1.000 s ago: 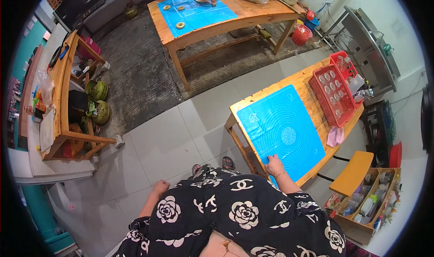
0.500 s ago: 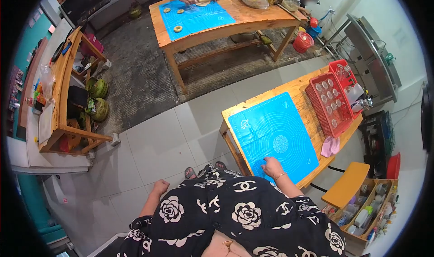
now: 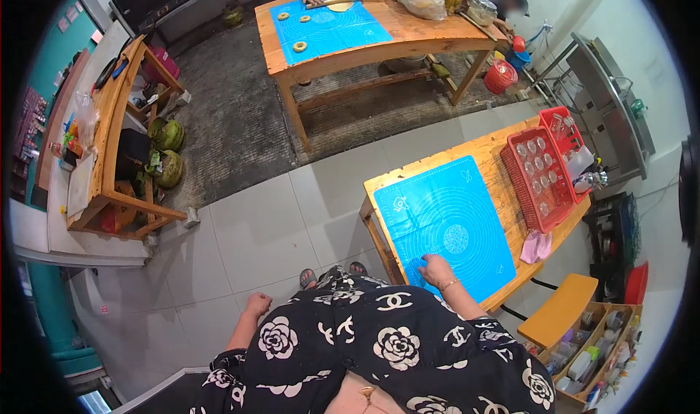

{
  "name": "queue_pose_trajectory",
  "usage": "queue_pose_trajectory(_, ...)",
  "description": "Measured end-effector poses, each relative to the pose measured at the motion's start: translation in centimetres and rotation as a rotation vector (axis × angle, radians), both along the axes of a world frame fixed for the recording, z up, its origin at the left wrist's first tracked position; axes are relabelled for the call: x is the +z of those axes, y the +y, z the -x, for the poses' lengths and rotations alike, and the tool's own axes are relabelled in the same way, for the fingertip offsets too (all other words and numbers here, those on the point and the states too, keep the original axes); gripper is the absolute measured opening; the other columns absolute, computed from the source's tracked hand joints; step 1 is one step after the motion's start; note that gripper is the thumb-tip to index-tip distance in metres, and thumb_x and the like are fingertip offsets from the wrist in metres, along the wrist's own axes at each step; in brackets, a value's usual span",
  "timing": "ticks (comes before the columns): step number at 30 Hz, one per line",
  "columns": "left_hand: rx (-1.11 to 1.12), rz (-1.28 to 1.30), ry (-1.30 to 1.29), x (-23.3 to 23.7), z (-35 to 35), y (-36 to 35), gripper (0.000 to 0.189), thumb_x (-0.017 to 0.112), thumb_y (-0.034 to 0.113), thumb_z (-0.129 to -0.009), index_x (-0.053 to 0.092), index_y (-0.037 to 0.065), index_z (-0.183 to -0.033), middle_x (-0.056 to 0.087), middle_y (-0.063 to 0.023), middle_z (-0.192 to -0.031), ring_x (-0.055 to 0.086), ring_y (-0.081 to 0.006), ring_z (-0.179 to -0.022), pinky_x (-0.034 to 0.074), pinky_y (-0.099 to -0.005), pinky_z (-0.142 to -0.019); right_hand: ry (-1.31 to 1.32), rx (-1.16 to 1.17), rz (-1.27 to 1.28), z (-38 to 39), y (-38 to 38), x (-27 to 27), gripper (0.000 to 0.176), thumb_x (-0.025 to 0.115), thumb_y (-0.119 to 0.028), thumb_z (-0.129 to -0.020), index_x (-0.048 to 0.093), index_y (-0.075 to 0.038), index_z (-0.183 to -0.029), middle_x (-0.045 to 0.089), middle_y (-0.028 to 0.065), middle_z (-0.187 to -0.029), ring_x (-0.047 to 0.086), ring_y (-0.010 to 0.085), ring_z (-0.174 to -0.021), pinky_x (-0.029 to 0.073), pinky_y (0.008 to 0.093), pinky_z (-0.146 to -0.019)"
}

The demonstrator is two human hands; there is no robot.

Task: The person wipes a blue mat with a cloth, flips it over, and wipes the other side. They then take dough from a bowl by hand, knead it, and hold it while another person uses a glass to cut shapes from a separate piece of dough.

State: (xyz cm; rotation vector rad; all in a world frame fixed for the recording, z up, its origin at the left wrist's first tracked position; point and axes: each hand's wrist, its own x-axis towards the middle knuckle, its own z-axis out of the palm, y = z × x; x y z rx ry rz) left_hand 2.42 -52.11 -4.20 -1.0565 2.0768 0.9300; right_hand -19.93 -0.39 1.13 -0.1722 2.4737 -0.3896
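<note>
My right hand [image 3: 437, 271] rests on the near left part of a blue silicone baking mat [image 3: 481, 210], its fingers bent and a little apart, with no object visible in them. A bracelet is on that wrist. The mat, printed with circles, lies flat on a wooden table [image 3: 432, 156]. My left hand [image 3: 259, 303] hangs beside my body above the tiled floor, fingers curled in, touching nothing that I can see.
Beside the mat stand a red basket [image 3: 514, 175] of glass jars and a pink cloth [image 3: 537, 247]. An orange stool [image 3: 560, 310] is at the right. At the far table [image 3: 328, 58], a co-worker's hands press a rolling pin [image 3: 334, 2] near dough rings [image 3: 300, 47].
My view has shifted slightly, so the tables appear farther right and lower. The co-worker's hands and rolling pin have moved over the dough. My right hand stays on the mat.
</note>
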Motion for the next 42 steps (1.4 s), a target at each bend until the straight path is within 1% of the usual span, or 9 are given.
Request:
queue_pose_trajectory(3, 0.026, -0.041, -0.003, 0.4, -0.4, 0.4, 0.021, 0.066, 0.023, -0.083, 0.068, 0.003, -0.078, 0.066, -0.0080, -0.065, 0.062, -0.0177, -0.053, 0.049, -0.0336, -0.050, -0.002, 0.036, 0.005, 0.1, 0.2, -0.6, 0.040, 0.068, -0.027, -0.086, 0.065, 0.000, -0.116, 0.066, 0.0273, -0.111, 0.064, 0.0426, -0.105, 0.052, 0.0498, -0.091)
queue_pose_trajectory(8, 0.050, -0.064, -0.035, -0.7, -1.2, 0.2, 0.020, 0.066, 0.023, -0.084, 0.068, 0.003, -0.081, 0.064, -0.0063, -0.064, 0.060, -0.0172, -0.052, 0.048, -0.0330, -0.048, -0.008, 0.056, -0.014, 0.5, 0.0, -0.1, 0.041, 0.068, -0.027, -0.085, 0.065, -0.001, -0.117, 0.067, 0.0269, -0.111, 0.064, 0.0416, -0.106, 0.051, 0.0491, -0.092)
queue_pose_trajectory(11, 0.098, -0.026, 0.001, -0.1, -1.3, 0.8, 0.020, 0.066, 0.023, -0.084, 0.068, 0.003, -0.082, 0.065, -0.0066, -0.065, 0.060, -0.0171, -0.052, 0.048, -0.0329, -0.048, -0.004, 0.048, -0.018, 0.6, 0.0, -0.4, 0.043, 0.070, -0.029, -0.085, 0.066, 0.000, -0.117, 0.067, 0.0259, -0.111, 0.063, 0.0412, -0.107, 0.050, 0.0484, -0.094)
queue_pose_trajectory(17, 0.043, -0.032, -0.019, 1.8, -0.7, 1.5, 0.021, 0.066, 0.023, -0.084, 0.068, 0.003, -0.081, 0.065, -0.0073, -0.064, 0.060, -0.0172, -0.052, 0.048, -0.0333, -0.049, -0.019, 0.041, -0.032, 0.7, 0.1, 0.0, 0.043, 0.071, -0.030, -0.085, 0.067, -0.001, -0.117, 0.067, 0.0248, -0.113, 0.063, 0.0409, -0.109, 0.050, 0.0473, -0.095)
queue_pose_trajectory(23, 0.086, -0.054, 0.008, -1.0, -1.6, 0.7, 0.023, 0.067, 0.025, -0.085, 0.068, 0.002, -0.080, 0.065, -0.0079, -0.064, 0.060, -0.0170, -0.052, 0.047, -0.0331, -0.048, -0.027, 0.048, -0.039, 1.1, 0.6, -0.1, 0.043, 0.071, -0.030, -0.085, 0.067, -0.001, -0.117, 0.067, 0.0241, -0.114, 0.063, 0.0402, -0.109, 0.050, 0.0469, -0.095)
queue_pose_trajectory(32, 0.090, -0.030, -0.013, -1.6, -0.7, 0.8, 0.025, 0.068, 0.027, -0.084, 0.069, 0.002, -0.084, 0.069, -0.0091, -0.070, 0.066, -0.0194, -0.061, 0.053, -0.0355, -0.059, -0.019, 0.079, -0.044, 1.9, 0.6, -0.7, 0.041, 0.069, -0.028, -0.086, 0.066, -0.002, -0.117, 0.067, 0.0250, -0.114, 0.064, 0.0406, -0.107, 0.052, 0.0487, -0.093)
queue_pose_trajectory(36, -0.021, 0.013, -0.024, -3.2, -0.8, -1.2, 0.027, 0.068, 0.028, -0.082, 0.071, 0.002, -0.084, 0.072, -0.0116, -0.076, 0.069, -0.0226, -0.069, 0.054, -0.0375, -0.068, 0.029, 0.035, -0.025, 2.6, -0.7, -1.4, 0.042, 0.071, -0.029, -0.084, 0.068, -0.001, -0.115, 0.068, 0.0239, -0.113, 0.064, 0.0401, -0.107, 0.051, 0.0464, -0.094)
queue_pose_trajectory(39, 0.052, 0.003, -0.059, -2.9, 0.4, -2.8, 0.026, 0.068, 0.028, -0.081, 0.072, 0.002, -0.083, 0.072, -0.0116, -0.076, 0.069, -0.0226, -0.070, 0.054, -0.0372, -0.068, -0.018, 0.036, -0.053, 3.8, -2.6, -1.2, 0.043, 0.070, -0.029, -0.084, 0.067, -0.001, -0.116, 0.068, 0.0239, -0.114, 0.064, 0.0398, -0.107, 0.051, 0.0465, -0.094)
queue_pose_trajectory(42, 0.042, 0.019, -0.027, -3.3, 1.8, -5.5, 0.025, 0.068, 0.027, -0.082, 0.071, 0.002, -0.084, 0.071, -0.0106, -0.074, 0.067, -0.0214, -0.065, 0.054, -0.0368, -0.063, -0.004, 0.014, -0.050, 4.9, -5.1, -0.9, 0.044, 0.070, -0.029, -0.085, 0.067, -0.001, -0.117, 0.068, 0.0241, -0.114, 0.064, 0.0400, -0.107, 0.051, 0.0466, -0.094)
